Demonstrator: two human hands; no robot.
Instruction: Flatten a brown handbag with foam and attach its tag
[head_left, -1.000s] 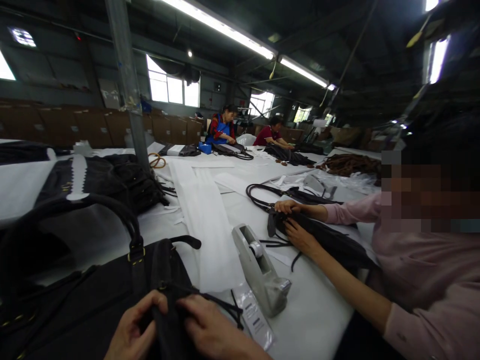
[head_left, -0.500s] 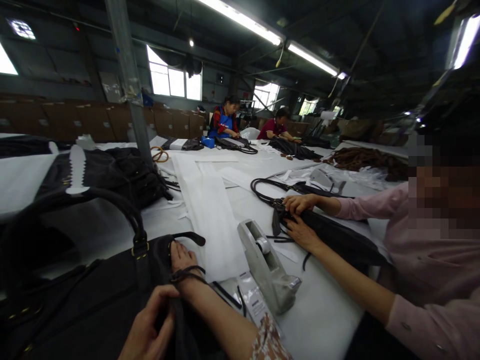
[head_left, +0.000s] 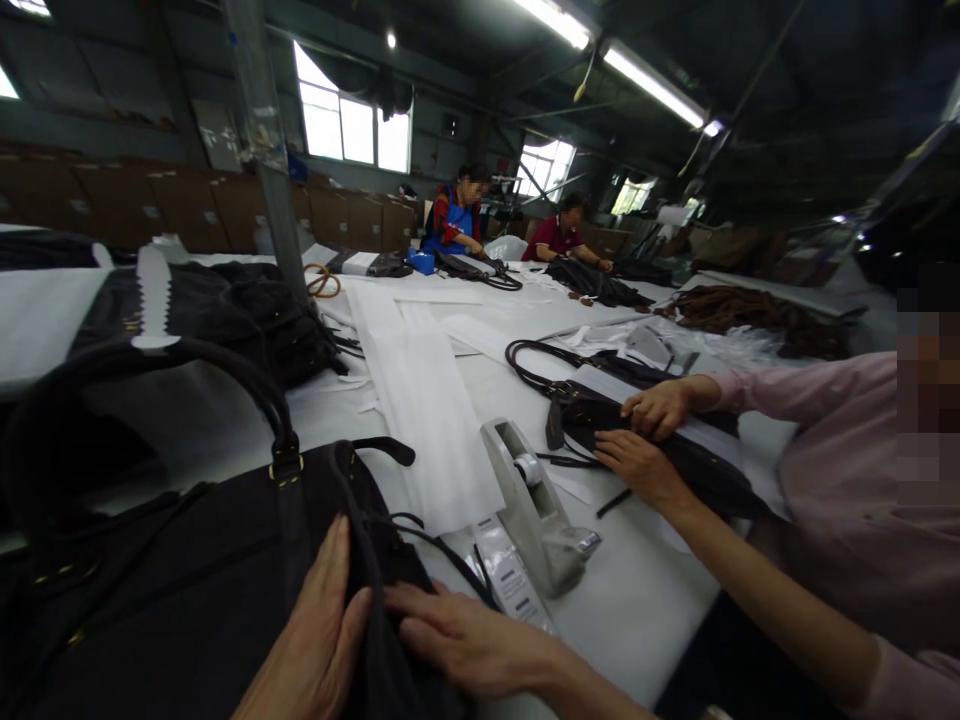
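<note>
A black handbag (head_left: 187,570) with rolled handles and brass-coloured fittings fills the lower left. My left hand (head_left: 319,620) lies flat against its front panel beside the edge seam, fingers straight. On the other side of that seam, my right hand (head_left: 469,635) touches the side panel with stretched fingers; some fingertips are hidden in the fabric. A loose dark strap end (head_left: 386,450) sticks out from the bag's top corner. Thin dark cords (head_left: 442,550) trail from the side. A white notched plastic strip (head_left: 154,300) stands at the handle.
A grey tape dispenser (head_left: 536,510) stands right of the bag, next to labelled clear packets (head_left: 510,580). White foam sheets (head_left: 424,410) cover the table's middle. At right, a co-worker's hands (head_left: 645,440) work on another black bag. More dark bags (head_left: 225,320) are piled behind, near a metal post (head_left: 270,150).
My right hand has come down from the bag's top corner to its side panel. My left hand has gone from curled to flat and moved up slightly. The co-worker's hands shifted right.
</note>
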